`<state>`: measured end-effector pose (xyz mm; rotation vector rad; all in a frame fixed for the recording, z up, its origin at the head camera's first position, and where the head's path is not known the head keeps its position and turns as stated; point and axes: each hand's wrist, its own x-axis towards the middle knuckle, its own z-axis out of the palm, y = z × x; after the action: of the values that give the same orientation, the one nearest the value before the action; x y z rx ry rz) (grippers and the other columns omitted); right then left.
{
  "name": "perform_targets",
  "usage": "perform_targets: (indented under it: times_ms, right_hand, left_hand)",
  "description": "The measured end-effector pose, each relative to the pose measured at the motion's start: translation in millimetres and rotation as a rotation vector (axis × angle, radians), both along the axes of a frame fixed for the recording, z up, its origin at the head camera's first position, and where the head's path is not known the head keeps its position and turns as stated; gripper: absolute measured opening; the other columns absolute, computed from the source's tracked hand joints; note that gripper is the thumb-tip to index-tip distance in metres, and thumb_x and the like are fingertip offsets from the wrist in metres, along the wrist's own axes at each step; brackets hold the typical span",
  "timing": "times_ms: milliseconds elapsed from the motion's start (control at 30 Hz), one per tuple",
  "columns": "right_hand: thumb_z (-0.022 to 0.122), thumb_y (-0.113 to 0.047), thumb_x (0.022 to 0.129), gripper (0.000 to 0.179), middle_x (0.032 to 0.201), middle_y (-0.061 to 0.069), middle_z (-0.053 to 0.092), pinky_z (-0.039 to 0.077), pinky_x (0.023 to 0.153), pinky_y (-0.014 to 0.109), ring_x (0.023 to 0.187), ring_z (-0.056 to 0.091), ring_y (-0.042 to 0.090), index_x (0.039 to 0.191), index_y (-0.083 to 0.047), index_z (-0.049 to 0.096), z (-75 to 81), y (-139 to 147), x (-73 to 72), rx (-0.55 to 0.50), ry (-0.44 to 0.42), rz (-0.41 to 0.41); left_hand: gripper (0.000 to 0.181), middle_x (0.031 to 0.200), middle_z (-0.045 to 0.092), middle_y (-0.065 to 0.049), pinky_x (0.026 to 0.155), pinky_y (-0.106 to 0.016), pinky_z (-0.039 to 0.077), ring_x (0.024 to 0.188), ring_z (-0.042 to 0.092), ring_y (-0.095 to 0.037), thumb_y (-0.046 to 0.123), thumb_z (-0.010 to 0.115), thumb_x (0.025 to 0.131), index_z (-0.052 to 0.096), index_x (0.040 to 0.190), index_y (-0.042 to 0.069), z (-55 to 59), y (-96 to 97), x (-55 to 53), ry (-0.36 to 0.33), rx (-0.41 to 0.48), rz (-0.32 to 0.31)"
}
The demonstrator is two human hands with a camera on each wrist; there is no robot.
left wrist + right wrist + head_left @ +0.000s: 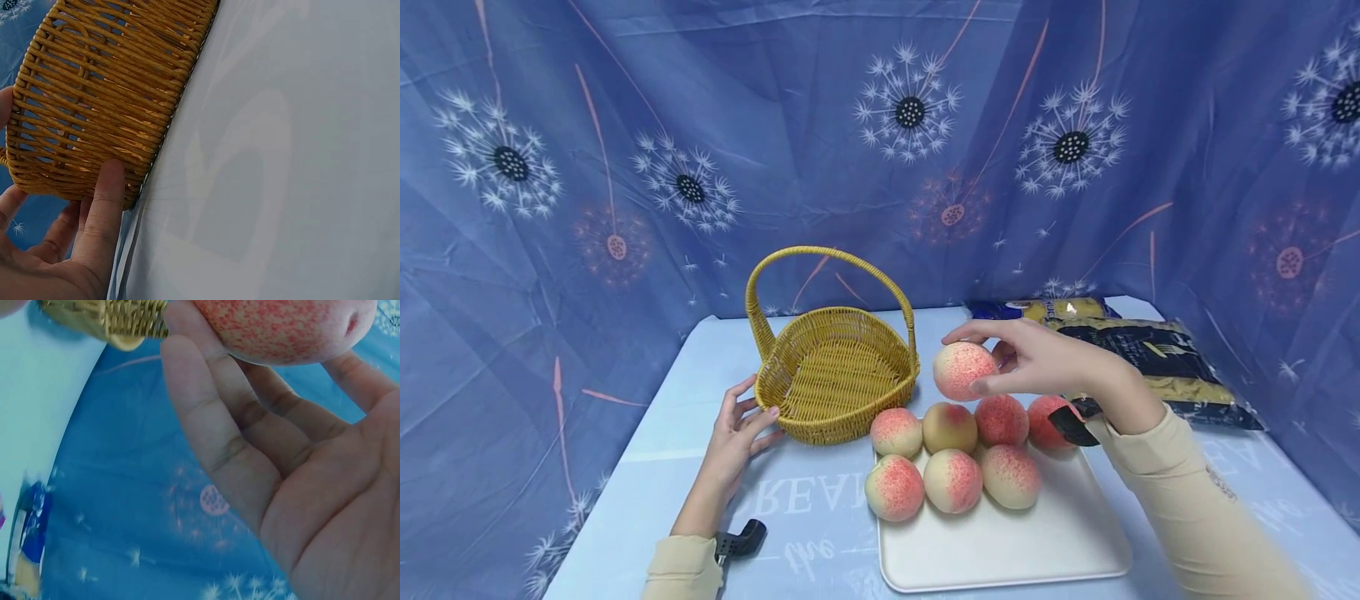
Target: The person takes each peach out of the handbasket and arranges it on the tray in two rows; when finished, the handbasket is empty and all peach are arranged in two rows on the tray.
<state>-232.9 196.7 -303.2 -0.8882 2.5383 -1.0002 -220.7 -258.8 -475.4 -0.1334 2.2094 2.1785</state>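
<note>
My left hand [739, 429] holds the near left side of a golden wicker basket [835, 429], one fingertip at the rim. In the left wrist view, another finger [107, 194] lies against the woven outer wall [94, 106]. The basket stands upright with its tall handle raised. My right hand [1030, 358] grips a pink-and-cream peach [964, 372] between thumb and fingers, held above the far edge of a white tray [1000, 554]. Only the lower part of this peach [300, 328] shows in the right wrist view. Several other peaches [952, 481] sit on the tray.
Behind my right forearm lie a black pasta packet [1150, 346] and a blue-and-yellow packet [1037, 309]. A light blue cloth with printed letters covers the table [647, 492]. A blue dandelion-patterned curtain [820, 125] hangs behind it.
</note>
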Motion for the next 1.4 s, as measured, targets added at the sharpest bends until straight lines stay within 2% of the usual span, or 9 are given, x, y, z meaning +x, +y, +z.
perform_targets:
  times_ms: [167,367,600,700,933,1167,1267,1400]
  right_hand:
    - [0.080,-0.032,0.097,0.056,0.128,-0.002,0.074,0.065,0.089,0.031,0.100,0.073,0.012,0.149,-0.028,0.060,-4.1,18,5.4,0.018,0.039,-0.030]
    - [0.080,-0.030,0.098,0.054,0.135,0.002,0.071,0.065,0.090,0.030,0.104,0.073,0.009,0.148,-0.025,0.060,-11.7,39,13.1,-0.002,0.051,-0.056]
    - [0.078,-0.030,0.100,0.054,0.139,0.008,0.069,0.064,0.090,0.027,0.107,0.075,0.011,0.149,-0.020,0.060,-20.6,62,25.4,-0.005,-0.037,-0.098]
    - [0.077,-0.026,0.101,0.051,0.135,0.011,0.070,0.065,0.087,0.026,0.105,0.076,0.010,0.148,-0.016,0.059,-27.2,72,29.2,-0.019,-0.051,-0.089]
    - [0.075,-0.023,0.102,0.054,0.142,0.017,0.067,0.064,0.087,0.024,0.109,0.075,0.007,0.152,-0.010,0.056,-44.9,93,37.6,-0.034,-0.112,-0.117]
    - [0.075,-0.021,0.101,0.048,0.140,0.012,0.069,0.063,0.084,0.024,0.113,0.066,-0.002,0.147,-0.016,0.062,-62.0,108,50.0,-0.033,-0.018,-0.149]
    - [0.073,-0.019,0.102,0.047,0.133,0.014,0.069,0.063,0.077,0.026,0.106,0.066,0.000,0.147,-0.012,0.062,-70.5,113,54.6,-0.056,-0.054,-0.161]
    - [0.070,-0.017,0.103,0.053,0.129,0.019,0.068,0.065,0.071,0.029,0.097,0.067,0.003,0.151,-0.002,0.055,-81.6,120,59.6,-0.067,-0.152,-0.191]
  left_hand:
    - [0.078,0.153,0.040,-0.015,0.098,-0.037,0.067,0.120,0.066,-0.012,0.025,0.073,0.105,0.027,0.168,0.031,0.2,-0.6,-0.6,-0.012,-0.003,-0.001]
    - [0.078,0.154,0.040,-0.016,0.098,-0.037,0.067,0.120,0.066,-0.010,0.025,0.072,0.105,0.027,0.168,0.031,-0.9,-1.6,-0.9,-0.011,-0.012,0.004]
    - [0.077,0.153,0.040,-0.016,0.098,-0.037,0.067,0.120,0.066,-0.011,0.023,0.072,0.105,0.028,0.167,0.032,-2.5,-1.7,-1.8,-0.012,-0.004,0.003]
    - [0.077,0.153,0.040,-0.016,0.098,-0.037,0.067,0.120,0.066,-0.011,0.024,0.072,0.105,0.028,0.167,0.032,-2.1,-1.7,-1.9,-0.010,-0.007,0.004]
    - [0.077,0.152,0.041,-0.015,0.099,-0.038,0.066,0.121,0.065,-0.012,0.024,0.072,0.105,0.028,0.167,0.033,-2.6,-1.4,-2.2,-0.014,-0.010,0.007]
    - [0.076,0.153,0.041,-0.016,0.098,-0.037,0.067,0.120,0.066,-0.010,0.024,0.073,0.105,0.029,0.167,0.033,-2.2,-0.5,-2.0,-0.008,-0.014,0.007]
    - [0.076,0.154,0.041,-0.016,0.098,-0.036,0.067,0.119,0.066,-0.010,0.024,0.073,0.105,0.029,0.167,0.033,-2.1,-0.2,-2.0,-0.004,-0.015,0.009]
    - [0.076,0.154,0.041,-0.017,0.098,-0.036,0.067,0.120,0.066,-0.010,0.024,0.072,0.105,0.028,0.167,0.031,-1.5,0.4,-1.4,0.000,-0.020,0.005]
